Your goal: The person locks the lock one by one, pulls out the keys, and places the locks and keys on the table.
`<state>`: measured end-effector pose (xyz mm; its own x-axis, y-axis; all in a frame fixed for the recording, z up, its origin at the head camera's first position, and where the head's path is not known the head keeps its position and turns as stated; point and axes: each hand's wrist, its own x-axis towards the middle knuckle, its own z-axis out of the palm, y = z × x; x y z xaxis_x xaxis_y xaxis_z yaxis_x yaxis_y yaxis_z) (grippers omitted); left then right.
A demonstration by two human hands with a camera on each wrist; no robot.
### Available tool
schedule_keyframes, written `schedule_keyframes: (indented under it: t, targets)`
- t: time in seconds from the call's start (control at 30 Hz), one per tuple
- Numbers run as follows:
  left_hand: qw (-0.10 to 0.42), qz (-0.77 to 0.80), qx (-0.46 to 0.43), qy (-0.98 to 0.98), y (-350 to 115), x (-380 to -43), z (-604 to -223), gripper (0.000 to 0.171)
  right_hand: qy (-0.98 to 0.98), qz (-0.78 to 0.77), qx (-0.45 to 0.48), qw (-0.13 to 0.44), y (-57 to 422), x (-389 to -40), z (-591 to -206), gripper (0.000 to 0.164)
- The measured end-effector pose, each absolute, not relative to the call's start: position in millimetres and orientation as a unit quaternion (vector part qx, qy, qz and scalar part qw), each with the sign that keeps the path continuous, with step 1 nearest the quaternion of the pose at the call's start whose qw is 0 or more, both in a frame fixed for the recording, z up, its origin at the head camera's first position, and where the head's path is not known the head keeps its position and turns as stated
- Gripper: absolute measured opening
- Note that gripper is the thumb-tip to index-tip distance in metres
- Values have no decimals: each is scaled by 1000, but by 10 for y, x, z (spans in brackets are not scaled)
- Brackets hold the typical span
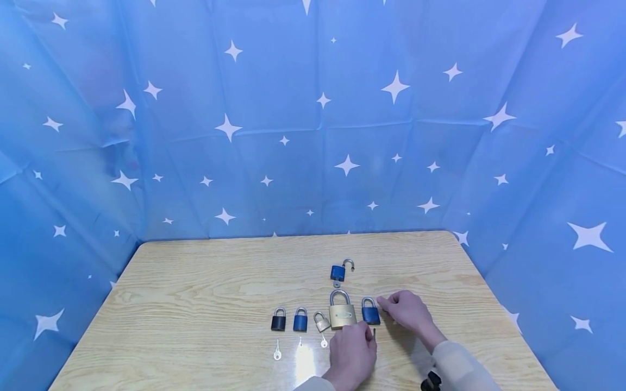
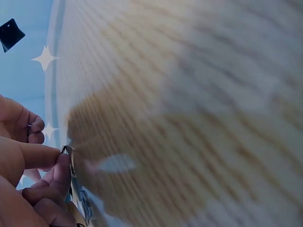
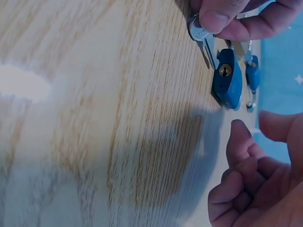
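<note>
My left hand [image 1: 353, 350] pinches a small silver key [image 3: 203, 37] between thumb and forefinger. In the right wrist view the key's blade points toward the keyhole of a blue padlock [image 3: 228, 82], very near its bottom face; whether they touch I cannot tell. That padlock lies locked at the right end of a row. Just to its right hovers my right hand [image 1: 407, 310], holding nothing, thumb and forefinger apart and the other fingers loosely curled. Left of the padlock lies a large brass padlock [image 1: 342, 310], its lower edge partly behind my left hand.
Further left in the row lie a small brass-coloured padlock [image 1: 322, 325], another blue padlock [image 1: 300, 323] and a black padlock [image 1: 278, 323]. Loose keys [image 1: 277, 354] lie below them. Behind the row, a blue padlock [image 1: 337, 273] has its shackle swung out and a key inserted.
</note>
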<state>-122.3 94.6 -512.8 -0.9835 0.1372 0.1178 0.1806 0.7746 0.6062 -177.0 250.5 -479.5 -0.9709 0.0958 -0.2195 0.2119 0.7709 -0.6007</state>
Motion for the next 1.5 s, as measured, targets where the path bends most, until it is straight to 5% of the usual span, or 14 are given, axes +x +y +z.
schedule_keyframes:
  t: [0.93,1.5]
  targets:
    - [6,-413,-65,-908,803,-1246,-5008,13,936,-335,76,82,2493,-1807,-4808,38]
    - [-4,-411,-41,-911,-10,-1526,-4751,6,931,-355,65,63,2325,-1883,-4723,23]
